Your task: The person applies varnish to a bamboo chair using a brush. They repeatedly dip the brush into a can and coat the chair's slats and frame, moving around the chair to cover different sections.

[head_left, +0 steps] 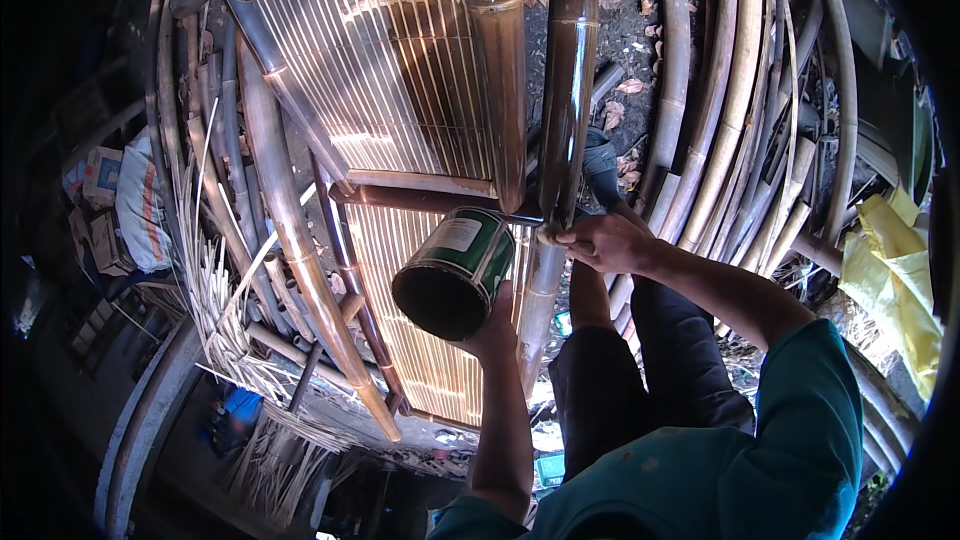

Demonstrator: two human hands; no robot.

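Observation:
My left hand (490,328) is closed around the lower side of a green can (487,246) with a pale label. The can is tilted, its dark open mouth facing me; what is inside cannot be made out. My right hand (606,243) is closed in a pinch on a small brush (548,234), mostly hidden by the fingers. Its pale tip touches a thick bamboo pole (569,70) beside the can. Above the brush that pole is dark and glossy; below, it looks paler and duller. Behind the can lies a bamboo frame with a slatted panel (375,60).
Stacked bamboo poles (715,100) line the right side, and more poles (285,170) lie at the left. Thin split strips (215,325) are heaped at the lower left. A white sack (143,202) stands far left, a yellow sheet (893,265) far right. Dry leaves litter the ground.

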